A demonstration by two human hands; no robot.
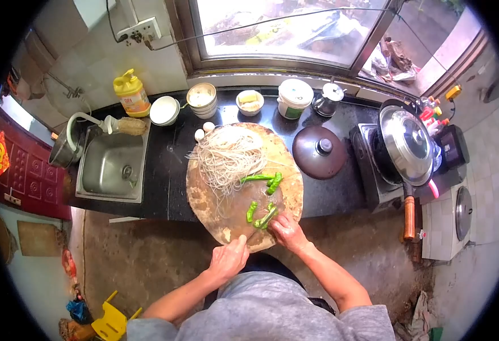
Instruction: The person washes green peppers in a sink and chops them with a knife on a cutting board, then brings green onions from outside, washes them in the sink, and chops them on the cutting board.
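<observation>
Counter (172,187), black and shiny, stretching across the middle of the frame. On it, at the center, a big round chopping board (289,196) of worn wood, reaching past the near edge. At right, on the stove (367,133), a pan (411,142) with a metal lid and a wooden handle pointing down in the frame. At left, a steel sink (104,170) set into the counter. On the upper left part of the board, a loose heap of pale noodles (229,156). Right of the board, lying flat, a dark round lid (319,153) with a knob. Near the wall at upper left, a yellow jug (131,94); farther right, a white tub (295,98) beside a metal pot (329,100). At lower center, left hand (230,260) at the near edge of the board, fingers curled closed; impossible to tell clearly what is inside. Right hand (286,230) at the lower right of the board, fingers narrow, pressing on green pepper (265,219). Other green pieces (274,183) just above, near the noodles. Smallest, two eggs (204,131) beside the upper left rim of the board.
</observation>
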